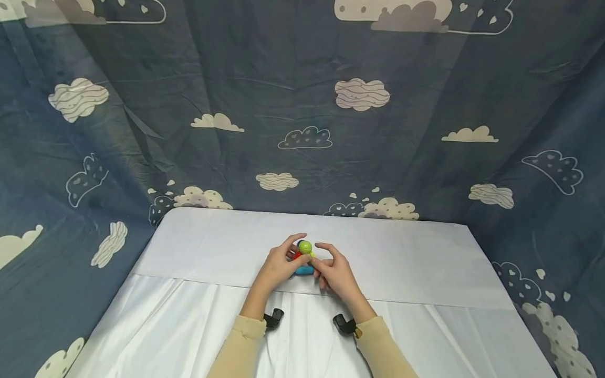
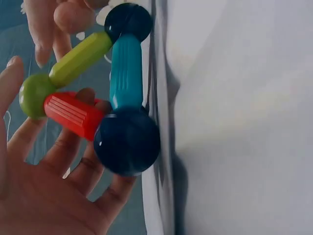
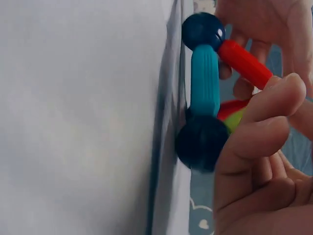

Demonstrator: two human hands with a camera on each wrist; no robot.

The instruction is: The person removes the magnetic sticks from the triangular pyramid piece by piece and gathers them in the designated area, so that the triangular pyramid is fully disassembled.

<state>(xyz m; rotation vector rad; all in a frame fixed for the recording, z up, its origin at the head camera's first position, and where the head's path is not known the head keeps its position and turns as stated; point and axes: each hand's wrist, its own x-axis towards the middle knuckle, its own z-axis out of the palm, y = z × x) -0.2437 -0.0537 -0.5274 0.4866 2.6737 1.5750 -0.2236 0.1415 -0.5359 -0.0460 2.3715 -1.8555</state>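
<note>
A small frame of rods and balls, like a magnetic stick-and-ball toy, stands on the white cloth. A green ball (image 2: 37, 96) tops it; dark blue balls (image 2: 128, 142) sit at the ends of a teal rod (image 3: 205, 81) lying low. A red rod (image 2: 73, 115) and a yellow-green rod (image 2: 80, 59) slope up to the green ball. My left hand (image 1: 279, 264) curls its fingers behind the red rod, fingertips showing past it. My right hand (image 1: 336, 274) hovers loosely bent beside the yellow-green rod; contact is unclear. In the right wrist view its fingers hide the green ball.
The white cloth-covered table (image 1: 402, 262) spreads around both hands, with a seam running across it. A dark blue curtain (image 1: 264, 79) with cloud prints hangs behind and at the sides. Black wrist cameras (image 1: 344, 325) sit at both sleeve cuffs.
</note>
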